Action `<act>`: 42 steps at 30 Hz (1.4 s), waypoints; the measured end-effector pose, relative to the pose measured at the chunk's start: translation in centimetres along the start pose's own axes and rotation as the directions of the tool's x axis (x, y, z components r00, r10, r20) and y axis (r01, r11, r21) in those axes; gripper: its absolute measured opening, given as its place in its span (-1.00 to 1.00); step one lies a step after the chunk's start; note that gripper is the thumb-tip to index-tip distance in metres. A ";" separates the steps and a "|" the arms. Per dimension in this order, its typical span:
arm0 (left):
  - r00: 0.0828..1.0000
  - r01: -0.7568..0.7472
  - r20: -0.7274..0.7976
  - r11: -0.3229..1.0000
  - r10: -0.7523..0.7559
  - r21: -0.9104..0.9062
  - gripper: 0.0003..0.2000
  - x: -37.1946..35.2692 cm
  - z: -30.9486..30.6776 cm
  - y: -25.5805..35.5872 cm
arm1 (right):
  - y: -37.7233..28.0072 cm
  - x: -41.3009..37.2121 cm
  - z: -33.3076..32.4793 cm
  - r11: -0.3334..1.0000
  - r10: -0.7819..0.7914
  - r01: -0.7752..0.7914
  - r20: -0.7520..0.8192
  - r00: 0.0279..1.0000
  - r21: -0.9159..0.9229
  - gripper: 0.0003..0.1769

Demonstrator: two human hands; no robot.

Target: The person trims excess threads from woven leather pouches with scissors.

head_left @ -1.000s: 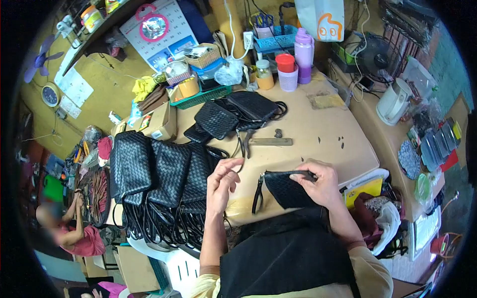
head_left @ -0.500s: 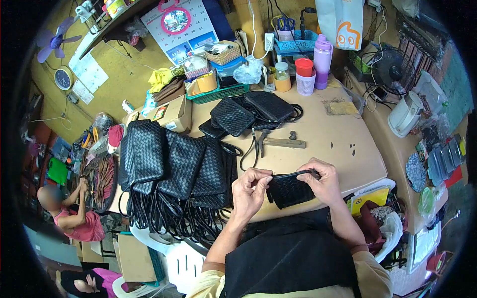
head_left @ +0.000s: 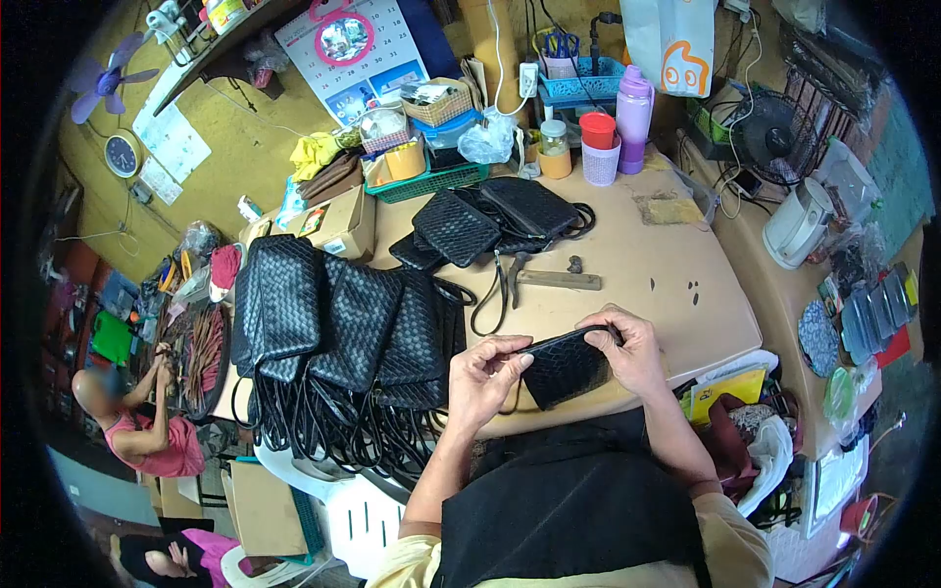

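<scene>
The small black pouch (head_left: 567,372), woven in texture, hung tilted between the person's two hands, just above the near edge of the tan table (head_left: 676,314). The left hand (head_left: 485,377) pinched the pouch's upper left corner, its thumb and fingertips closed on the edge. The right hand (head_left: 632,353) gripped the upper right end, thumb on the near face and fingers curled behind the rim. Below the pouch, the person wore a black apron (head_left: 578,500).

Beyond the hands, a hammer (head_left: 559,280) lay on the table, its wooden handle pointing right. Left of it was a thin loop of strap (head_left: 490,312), near a smaller pile of black woven pouches (head_left: 456,227). A larger heap of woven pouches (head_left: 279,304) covered the table's left part, its cords (head_left: 323,421) hanging over the near edge toward a white chair (head_left: 358,514).

Along the back stood a cardboard box (head_left: 343,223), a green basket (head_left: 431,184), a jar (head_left: 554,157), a lilac cup (head_left: 601,165) with a red container (head_left: 597,128) in it, and a purple bottle (head_left: 633,118). A white kettle (head_left: 796,225) stood farther right. Off to the left, a co-worker in a pink top (head_left: 167,446) held both hands together near hanging brown strips (head_left: 196,353).
</scene>
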State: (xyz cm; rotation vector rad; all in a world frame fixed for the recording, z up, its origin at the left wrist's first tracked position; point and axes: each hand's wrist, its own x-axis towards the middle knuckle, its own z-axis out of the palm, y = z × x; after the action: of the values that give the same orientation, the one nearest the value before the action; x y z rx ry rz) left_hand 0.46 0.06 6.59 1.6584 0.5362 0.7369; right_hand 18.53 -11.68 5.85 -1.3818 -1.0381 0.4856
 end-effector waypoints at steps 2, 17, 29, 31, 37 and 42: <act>0.997 0.069 -0.007 0.985 -0.071 -0.160 -0.93 0.0 0.0 -0.5 | -0.3 0.0 -0.1 0.996 -0.065 0.065 0.012 0.998 -0.056 -0.89; 0.999 0.037 0.026 0.873 -0.028 -0.486 -0.82 -0.1 0.2 -2.9 | -3.7 -1.4 2.4 0.886 -0.222 0.179 -0.052 0.974 -0.427 -0.47; 0.999 0.033 0.011 0.913 -0.032 -0.407 -0.83 -0.6 0.7 -2.6 | -3.1 -0.9 3.3 0.671 -0.411 0.398 0.133 0.902 -0.626 -0.69; 1.000 0.018 -0.012 0.915 -0.025 -0.403 -0.84 -0.8 1.1 -2.5 | -2.9 -0.8 3.4 0.679 -0.424 0.407 0.125 0.897 -0.611 -0.69; 0.996 0.060 -0.032 0.901 -0.081 -0.429 -0.84 -0.5 0.7 -3.0 | -2.5 -0.5 3.0 0.714 -0.438 0.437 0.138 0.888 -0.548 -0.70; 0.999 0.045 -0.004 0.913 -0.051 -0.406 -0.84 -0.7 0.6 -2.7 | -2.1 -0.3 3.3 0.696 -0.483 0.454 0.104 0.869 -0.556 -0.71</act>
State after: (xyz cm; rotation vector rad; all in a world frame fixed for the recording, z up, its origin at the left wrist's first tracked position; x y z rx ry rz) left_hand 0.54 -0.29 3.72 1.2482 0.3988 0.7665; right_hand 15.04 -10.48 7.25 -1.5455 -1.5152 -0.2769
